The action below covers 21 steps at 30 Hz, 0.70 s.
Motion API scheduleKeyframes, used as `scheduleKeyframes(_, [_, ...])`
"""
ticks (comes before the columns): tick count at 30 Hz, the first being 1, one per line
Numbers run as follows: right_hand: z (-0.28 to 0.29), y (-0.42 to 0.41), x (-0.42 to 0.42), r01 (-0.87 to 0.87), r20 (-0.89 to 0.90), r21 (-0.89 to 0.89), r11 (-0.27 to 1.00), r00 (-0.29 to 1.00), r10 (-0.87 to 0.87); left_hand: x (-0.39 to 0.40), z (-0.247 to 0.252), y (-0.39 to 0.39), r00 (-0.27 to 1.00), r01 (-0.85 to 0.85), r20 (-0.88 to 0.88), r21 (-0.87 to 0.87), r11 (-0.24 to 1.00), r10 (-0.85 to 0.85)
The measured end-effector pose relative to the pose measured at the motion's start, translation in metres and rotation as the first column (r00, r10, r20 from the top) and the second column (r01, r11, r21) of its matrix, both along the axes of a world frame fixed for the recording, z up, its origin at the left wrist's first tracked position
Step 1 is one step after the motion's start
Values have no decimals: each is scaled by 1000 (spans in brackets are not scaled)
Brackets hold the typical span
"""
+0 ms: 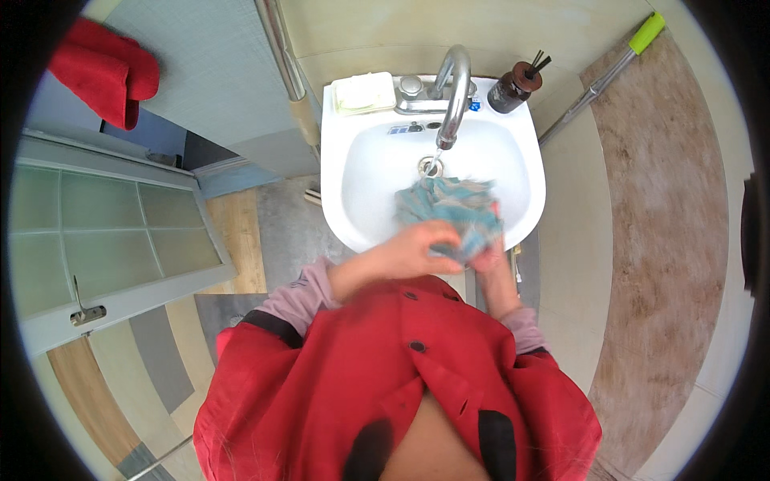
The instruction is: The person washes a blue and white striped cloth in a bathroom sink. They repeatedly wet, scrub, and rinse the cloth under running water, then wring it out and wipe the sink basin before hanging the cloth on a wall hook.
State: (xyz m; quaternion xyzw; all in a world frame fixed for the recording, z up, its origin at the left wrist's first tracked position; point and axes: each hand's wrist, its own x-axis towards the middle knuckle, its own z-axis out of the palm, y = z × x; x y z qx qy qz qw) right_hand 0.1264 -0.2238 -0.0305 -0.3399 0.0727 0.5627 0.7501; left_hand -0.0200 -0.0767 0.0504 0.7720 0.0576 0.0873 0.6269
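Observation:
A blue-green patterned cloth (448, 207) hangs over the front of the white washbasin (373, 180), blurred by motion. My right hand (488, 252) holds it at its lower right side. My left hand (421, 249) is at the cloth's lower left, fingers curved and apart around a bit of its edge; whether they grip it is unclear from the blur. Above the cloth, a thin stream of water falls from the chrome tap (457, 90) towards the drain (431, 166).
A soap dish (363, 93) stands at the basin's back left, a dark reed diffuser bottle (511, 90) at its back right. A pole with a green grip (646, 33) leans at right. Left are a glazed door (114, 210) and a hanging red cloth (111, 72).

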Motion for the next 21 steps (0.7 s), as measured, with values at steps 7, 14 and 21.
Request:
scheduleKeyframes(7, [16,19,-14,-94,82,137,986,993,83,14,-69,114,503,-790,-59,374,487,862])
scheduleKeyframes(14, [5,3,-16,60,134,6,998,989,-60,61,-74,180,267,-890,-384,254,379,884])
scheduleKeyframes(21, [-20,-9,-10,-170,-98,55,984,980,175,69,-77,183,283,-934,-420,86,348,862])
